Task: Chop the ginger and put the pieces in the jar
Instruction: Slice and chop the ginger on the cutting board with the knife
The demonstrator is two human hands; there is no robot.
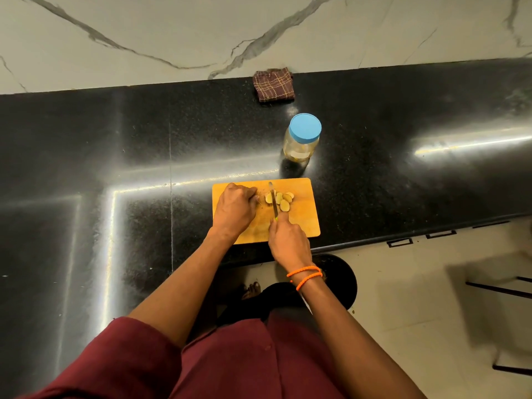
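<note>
On the wooden cutting board (302, 217) lie several pale ginger slices (282, 199) beside the knife (273, 201). My right hand (289, 240) grips the knife's handle, with the blade pointing away from me across the board. My left hand (236, 207) has its fingers curled on the board just left of the blade; whatever ginger it holds is hidden under the fingers. The clear jar (300, 142) with its blue lid (305, 126) on stands upright behind the board.
The board sits near the front edge of a black stone counter (115, 168). A folded brown checked cloth (273, 84) lies at the back against the marble wall. A black round bin (339, 277) stands on the floor below the edge.
</note>
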